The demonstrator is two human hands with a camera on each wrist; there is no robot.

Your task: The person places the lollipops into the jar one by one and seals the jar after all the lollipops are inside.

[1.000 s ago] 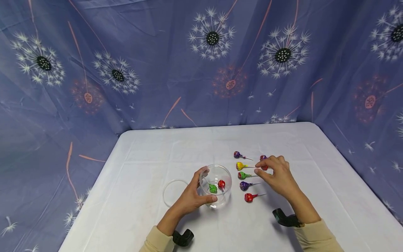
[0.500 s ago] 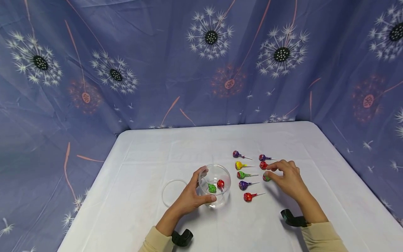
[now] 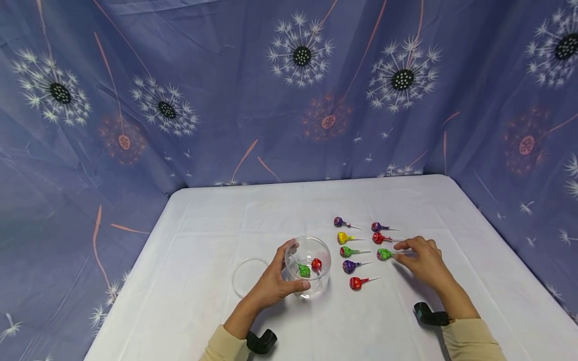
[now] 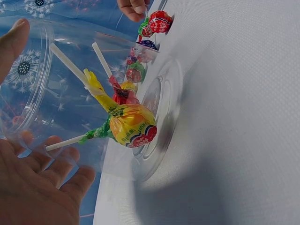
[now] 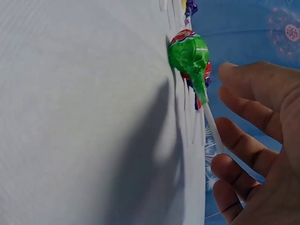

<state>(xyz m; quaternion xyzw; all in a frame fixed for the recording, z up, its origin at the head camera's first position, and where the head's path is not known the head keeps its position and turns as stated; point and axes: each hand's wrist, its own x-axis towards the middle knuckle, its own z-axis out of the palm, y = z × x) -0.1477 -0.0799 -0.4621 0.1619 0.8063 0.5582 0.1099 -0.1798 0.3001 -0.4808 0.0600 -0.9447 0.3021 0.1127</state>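
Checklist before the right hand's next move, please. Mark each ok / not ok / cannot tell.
1. Left hand holding tub: ok.
2. Tub open: ok, lid lies aside.
3. Right hand at nearest green lolly: ok, fingers by its stick.
4. Firm pinch on stick: cannot tell.
5. Fingers clear of red lolly: cannot tell, its stick runs close.
6. Flat path to tub: not ok, five lollies between; probably lift over.
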